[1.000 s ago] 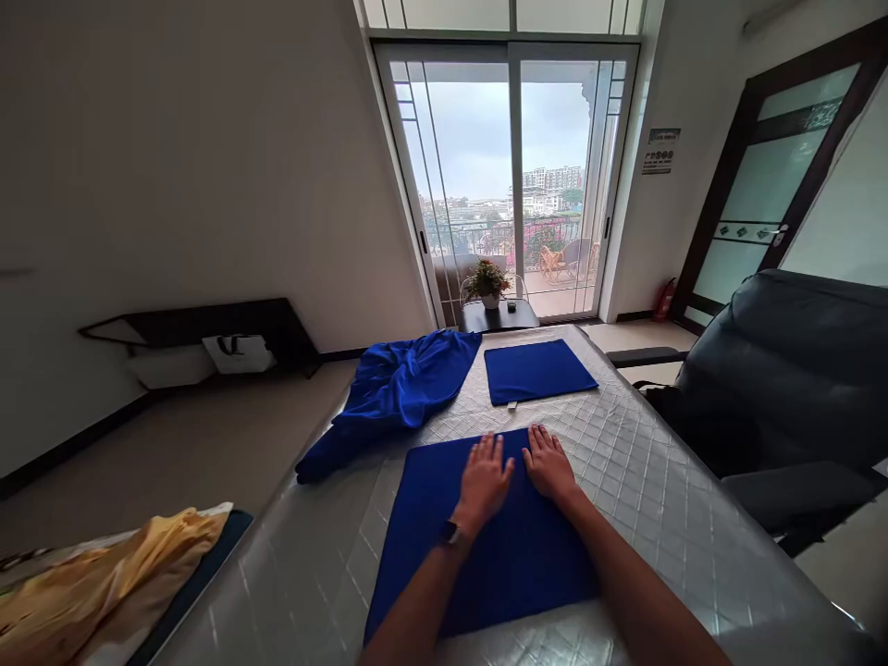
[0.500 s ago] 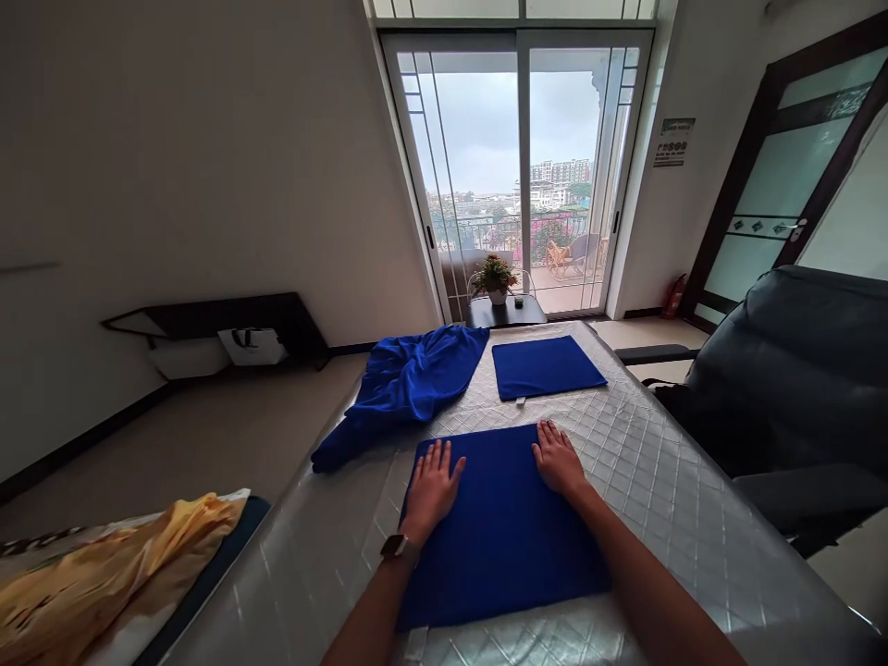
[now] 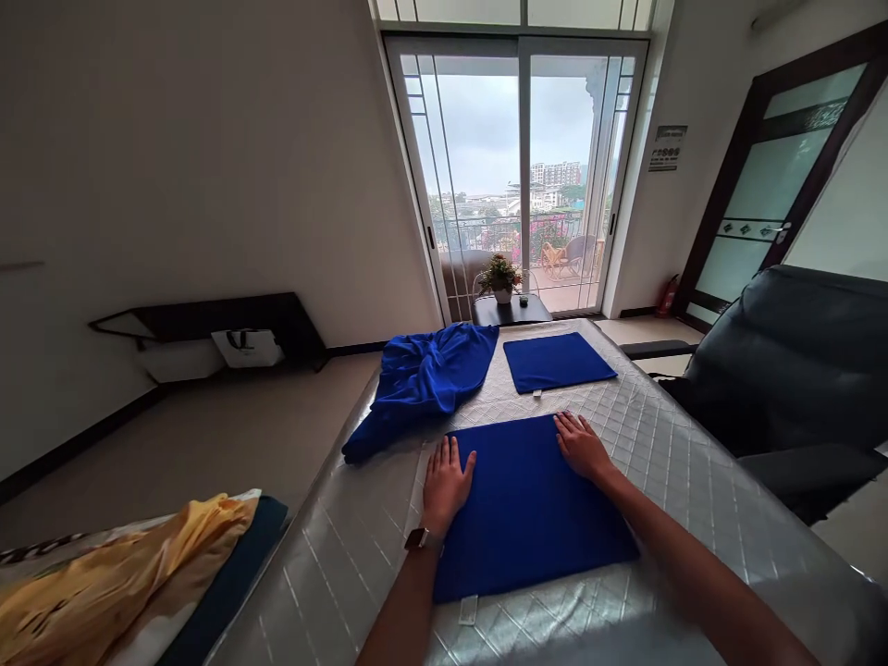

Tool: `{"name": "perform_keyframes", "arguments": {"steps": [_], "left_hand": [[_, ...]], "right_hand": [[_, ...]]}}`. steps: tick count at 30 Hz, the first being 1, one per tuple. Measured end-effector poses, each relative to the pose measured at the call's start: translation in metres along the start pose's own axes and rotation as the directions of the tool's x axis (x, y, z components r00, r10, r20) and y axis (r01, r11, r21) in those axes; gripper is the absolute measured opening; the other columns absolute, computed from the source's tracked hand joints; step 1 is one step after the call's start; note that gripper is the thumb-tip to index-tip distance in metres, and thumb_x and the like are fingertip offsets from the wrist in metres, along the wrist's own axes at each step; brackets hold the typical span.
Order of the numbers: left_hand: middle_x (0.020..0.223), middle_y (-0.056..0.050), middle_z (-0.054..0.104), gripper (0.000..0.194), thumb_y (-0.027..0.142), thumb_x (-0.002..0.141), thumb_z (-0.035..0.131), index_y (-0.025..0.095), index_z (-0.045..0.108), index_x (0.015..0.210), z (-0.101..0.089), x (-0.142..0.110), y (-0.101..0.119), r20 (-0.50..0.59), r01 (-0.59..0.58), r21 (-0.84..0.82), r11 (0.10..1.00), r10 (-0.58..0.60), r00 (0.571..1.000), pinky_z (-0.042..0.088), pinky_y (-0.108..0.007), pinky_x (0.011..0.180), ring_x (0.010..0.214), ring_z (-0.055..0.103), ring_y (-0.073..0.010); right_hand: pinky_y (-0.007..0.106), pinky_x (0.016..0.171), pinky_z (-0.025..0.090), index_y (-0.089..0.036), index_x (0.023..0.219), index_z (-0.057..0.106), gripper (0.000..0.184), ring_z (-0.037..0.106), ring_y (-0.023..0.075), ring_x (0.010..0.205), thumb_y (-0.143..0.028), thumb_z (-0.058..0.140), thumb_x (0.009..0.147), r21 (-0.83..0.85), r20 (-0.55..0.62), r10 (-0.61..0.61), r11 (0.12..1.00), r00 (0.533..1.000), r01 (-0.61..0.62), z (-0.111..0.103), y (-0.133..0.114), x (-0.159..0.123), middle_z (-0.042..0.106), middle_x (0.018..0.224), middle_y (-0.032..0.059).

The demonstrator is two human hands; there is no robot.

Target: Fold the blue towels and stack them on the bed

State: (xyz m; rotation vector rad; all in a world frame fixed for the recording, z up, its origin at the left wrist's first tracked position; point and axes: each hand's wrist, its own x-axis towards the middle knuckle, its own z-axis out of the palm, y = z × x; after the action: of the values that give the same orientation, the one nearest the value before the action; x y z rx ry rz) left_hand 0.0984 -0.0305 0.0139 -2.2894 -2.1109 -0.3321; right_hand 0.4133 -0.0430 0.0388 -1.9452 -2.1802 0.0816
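Observation:
A flat blue rectangle of cloth (image 3: pixel 527 518), smooth and with a white tag at its near edge, lies on the silvery quilted mattress (image 3: pixel 347 555). My left hand (image 3: pixel 448 481) rests on its left edge, palm down and fingers extended; a watch (image 3: pixel 416 538) is on that wrist. Across at the far right corner, my right hand (image 3: pixel 583 444) presses flat with its fingers stretched out. Beyond lies a smaller flat blue cloth (image 3: pixel 559 361) with a white tag. A crumpled blue cloth (image 3: pixel 434 370) is heaped to its left.
At lower left is a yellow patterned fabric (image 3: pixel 159 555) on a dark green layer. A black leather chair (image 3: pixel 811 361) stands close along the right side. Past the mattress's far end, a small table (image 3: pixel 513 312) holds a potted plant (image 3: pixel 499 277) before the sliding glass door (image 3: pixel 478 139).
The view has shifted, so the mattress and cloths appear farther right. Both hands stay flat on the cloth, the right one at the far right corner and the left at the left edge.

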Motion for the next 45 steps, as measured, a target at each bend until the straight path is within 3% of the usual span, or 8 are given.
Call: {"name": "perform_keyframes", "arguments": {"steps": [7, 11, 15, 19, 28, 35, 40, 45], "left_hand": [[0.161, -0.023, 0.037, 0.077, 0.057, 0.104, 0.023, 0.001, 0.038, 0.155, -0.007, -0.002, 0.0, -0.079, -0.006, 0.005, 1.0, 0.006, 0.997, 0.029, -0.049, 0.124, 0.152, 0.034, -0.0317], [0.161, -0.018, 0.041, 0.064, 0.048, 0.106, 0.025, 0.008, 0.044, 0.153, -0.018, -0.02, 0.043, -0.138, -0.147, -0.021, 0.989, 0.142, 0.98, 0.032, -0.049, 0.123, 0.151, 0.036, -0.0299], [0.162, -0.009, 0.041, 0.056, 0.044, 0.107, 0.029, 0.02, 0.041, 0.156, -0.021, -0.059, 0.124, -0.01, -0.588, -0.166, 0.792, 0.595, 0.804, 0.033, -0.046, 0.124, 0.151, 0.035, -0.0236], [0.167, -0.005, 0.029, 0.06, 0.047, 0.107, 0.029, 0.027, 0.02, 0.163, -0.016, -0.095, 0.169, 0.021, -0.684, -0.256, 0.683, 0.711, 0.702, 0.031, -0.046, 0.126, 0.155, 0.026, -0.0213], [0.166, -0.004, 0.029, 0.061, 0.055, 0.104, 0.033, 0.032, 0.02, 0.16, -0.001, -0.141, 0.034, 0.059, -0.252, 0.02, 0.968, 0.25, 0.966, 0.038, -0.058, 0.119, 0.152, 0.032, -0.0284], [0.158, 0.0, 0.047, 0.061, 0.042, 0.1, 0.044, 0.045, 0.025, 0.157, 0.014, -0.189, -0.067, -0.067, -0.32, 0.039, 0.947, 0.322, 0.944, 0.056, -0.051, 0.103, 0.142, 0.049, -0.0281], [0.132, -0.004, 0.071, 0.042, 0.045, 0.1, 0.048, 0.04, 0.062, 0.14, -0.005, -0.181, -0.028, -0.168, -0.441, -0.01, 0.897, 0.433, 0.885, 0.061, -0.035, 0.093, 0.117, 0.07, -0.025], [0.119, -0.009, 0.072, 0.036, 0.051, 0.1, 0.048, 0.031, 0.072, 0.119, -0.039, -0.166, 0.035, -0.035, -0.394, -0.07, 0.916, 0.393, 0.919, 0.058, -0.043, 0.093, 0.106, 0.07, -0.028]], "right_hand": [[0.043, 0.127, 0.017, -0.015, 0.159, 0.036, 0.062, 0.019, 0.0221, 0.156, -0.045, 0.025, 0.106, 0.068, 0.04, -0.005, 0.998, 0.999, 0.002, 0.0, -0.011, -0.104, 0.026, 0.167, 0.0046], [0.044, 0.128, 0.018, -0.02, 0.162, 0.028, 0.064, 0.017, 0.0222, 0.157, -0.051, 0.022, 0.107, 0.109, 0.06, 0.063, 0.992, 0.996, -0.069, 0.016, -0.014, -0.149, 0.021, 0.168, 0.0006], [0.046, 0.128, 0.016, -0.018, 0.162, 0.026, 0.065, 0.015, 0.0229, 0.157, -0.051, 0.022, 0.107, 0.121, 0.067, 0.078, 0.989, 0.995, -0.086, 0.018, -0.014, -0.154, 0.019, 0.168, 0.0008], [0.045, 0.129, 0.014, -0.017, 0.161, 0.03, 0.06, 0.015, 0.0227, 0.157, -0.041, 0.023, 0.106, 0.13, 0.081, 0.034, 0.991, 0.996, -0.044, 0.015, -0.011, -0.152, 0.019, 0.167, 0.0016], [0.048, 0.128, 0.017, -0.02, 0.162, 0.026, 0.064, 0.016, 0.0232, 0.156, -0.05, 0.023, 0.106, 0.185, 0.062, 0.069, 0.98, 0.996, -0.079, 0.016, -0.012, -0.152, 0.017, 0.167, -0.0002], [0.05, 0.124, 0.03, -0.028, 0.149, 0.054, 0.051, 0.034, 0.0268, 0.151, -0.044, 0.037, 0.104, 0.201, -0.037, -0.021, 0.979, 0.999, 0.028, 0.005, -0.003, -0.164, 0.043, 0.161, 0.0034], [0.037, 0.094, 0.054, -0.03, 0.097, 0.074, 0.026, 0.068, 0.0235, 0.108, -0.027, 0.048, 0.098, 0.229, -0.077, -0.159, 0.958, 0.984, 0.172, -0.009, 0.017, -0.2, 0.073, 0.116, 0.0087], [0.033, 0.086, 0.054, -0.028, 0.095, 0.073, 0.027, 0.07, 0.0203, 0.093, -0.021, 0.048, 0.096, 0.251, -0.017, -0.146, 0.957, 0.989, 0.146, -0.025, 0.019, -0.209, 0.074, 0.101, 0.0061]]}}
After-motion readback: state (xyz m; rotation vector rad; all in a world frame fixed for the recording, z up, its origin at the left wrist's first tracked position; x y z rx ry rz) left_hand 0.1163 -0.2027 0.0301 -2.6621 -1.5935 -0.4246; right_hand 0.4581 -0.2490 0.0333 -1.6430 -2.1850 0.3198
